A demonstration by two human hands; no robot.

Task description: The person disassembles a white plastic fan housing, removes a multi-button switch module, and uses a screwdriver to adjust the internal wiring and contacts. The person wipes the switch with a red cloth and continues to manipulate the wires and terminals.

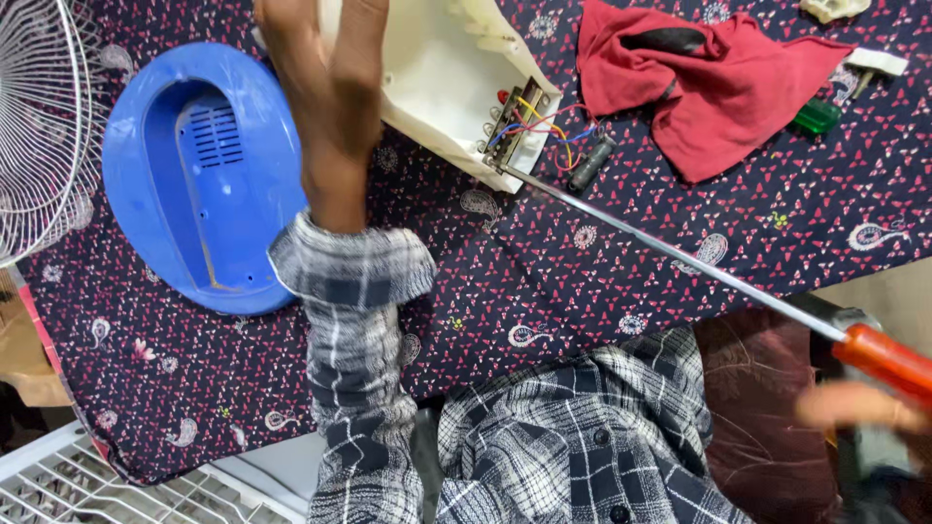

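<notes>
My left hand [328,92] reaches up the middle of the view and grips a white plastic housing [442,92] tilted on the patterned cloth. Its open end shows coloured wires and a small terminal block [519,121]. A black cylinder part [590,163] hangs from the wires. My right hand [859,406] is blurred at the lower right edge, holding a long screwdriver by its orange handle [888,357]. The metal shaft [670,247] runs diagonally up to the housing's wired corner.
A blue oval plastic cover [184,175] lies left of my arm. A white wire fan grille [44,126] sits at the far left. A red rag [718,82] and a green-handled tool [817,116] lie at the top right. A white wire rack [87,485] is bottom left.
</notes>
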